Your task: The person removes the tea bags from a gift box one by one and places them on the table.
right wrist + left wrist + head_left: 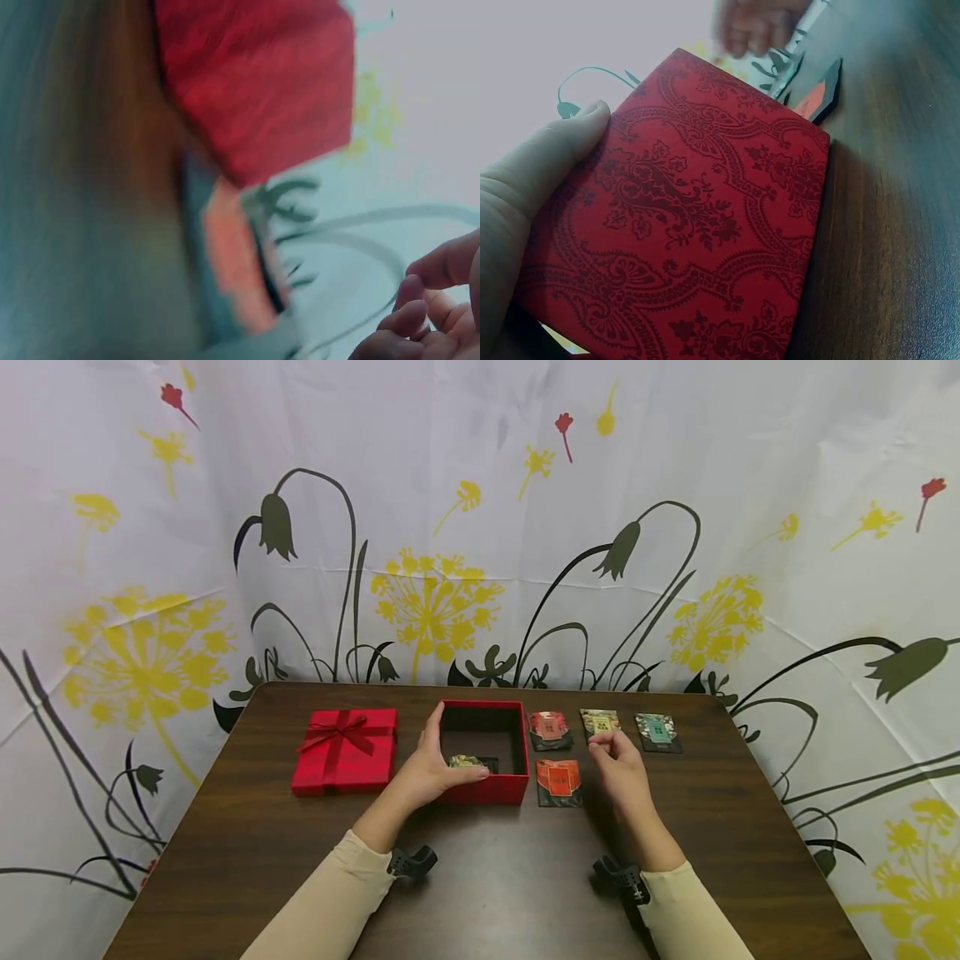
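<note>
A red patterned gift box stands lidless on the table, its dark inside facing up. My left hand grips its left side, the thumb over the front wall and the fingers at the left edge. Near that thumb, a packet with a yellow-green top lies inside. My right hand hovers over the right part of the table, fingers loosely bent and nothing showing between them. In the head view its fingertips overlap the lower edge of a pale yellow packet. The right wrist view is blurred.
The red lid with a ribbon bow lies left of the box. To the box's right are a red packet, an orange packet and a green packet. Behind the wooden table hangs a flowered curtain.
</note>
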Tool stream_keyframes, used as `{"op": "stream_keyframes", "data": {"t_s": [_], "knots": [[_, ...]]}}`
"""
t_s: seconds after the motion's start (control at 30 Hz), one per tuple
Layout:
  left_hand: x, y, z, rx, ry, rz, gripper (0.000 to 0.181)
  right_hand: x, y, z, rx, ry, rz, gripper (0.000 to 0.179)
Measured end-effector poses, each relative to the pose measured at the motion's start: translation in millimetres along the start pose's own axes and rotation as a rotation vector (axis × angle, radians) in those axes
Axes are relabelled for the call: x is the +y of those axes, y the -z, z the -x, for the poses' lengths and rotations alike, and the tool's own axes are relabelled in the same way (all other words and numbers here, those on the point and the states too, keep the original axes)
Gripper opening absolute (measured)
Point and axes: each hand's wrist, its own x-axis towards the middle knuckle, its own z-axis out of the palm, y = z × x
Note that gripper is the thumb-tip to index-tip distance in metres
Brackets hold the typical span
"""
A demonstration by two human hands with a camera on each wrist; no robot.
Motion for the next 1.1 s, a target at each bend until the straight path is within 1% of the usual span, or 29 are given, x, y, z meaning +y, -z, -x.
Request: {"op": "stream_keyframes", "data": {"t_s": [0.07,0.17,0.3,0.37,0.47,0.57,0.7,0.77,1.0,1.1], "knots": [[1.1,-0.7,0.4,0.002,-0.001,0.005,0.139,-15.5,0.2,3.6,-0.029,0.053,0.013,0.018],[3.2,-1.1,0.9,0.007,-0.008,0.003,0.139,-38.6,-0.4,7.6,-0.124,0.107,0.031,0.019],[4.1,-0.9,1.0,-0.002,-0.01,-0.004,0.138,-68.1,-0.9,11.1,-0.248,0.165,0.108,0.018],[3.9,-0.4,1.0,-0.006,-0.008,0.001,0.137,-83.4,-2.4,12.0,-0.283,0.195,0.153,0.015],[3.6,0.5,1.1,-0.005,-0.002,0.002,0.139,-105.6,-6.7,12.8,-0.337,0.226,0.196,0.01],[3.0,1.3,0.9,0.002,0.003,-0.002,0.142,-123.7,-11.7,12.1,-0.428,0.236,0.244,0.01],[2.1,0.9,0.6,0.008,0.006,-0.001,0.144,-140.4,-18.4,9.7,-0.579,0.229,0.356,0.015],[1.6,0.2,0.4,0.008,0.005,0.005,0.143,-146.1,-22.3,8.1,-0.638,0.232,0.427,0.017],[2.0,-0.1,0.2,0.0,0.017,0.019,0.143,-161.7,-40.4,-1.6,-0.78,0.272,0.651,0.019],[2.3,0.6,-0.5,-0.002,0.013,0.022,0.144,-167.2,-49.0,-6.6,-0.847,0.259,0.717,0.023]]}}
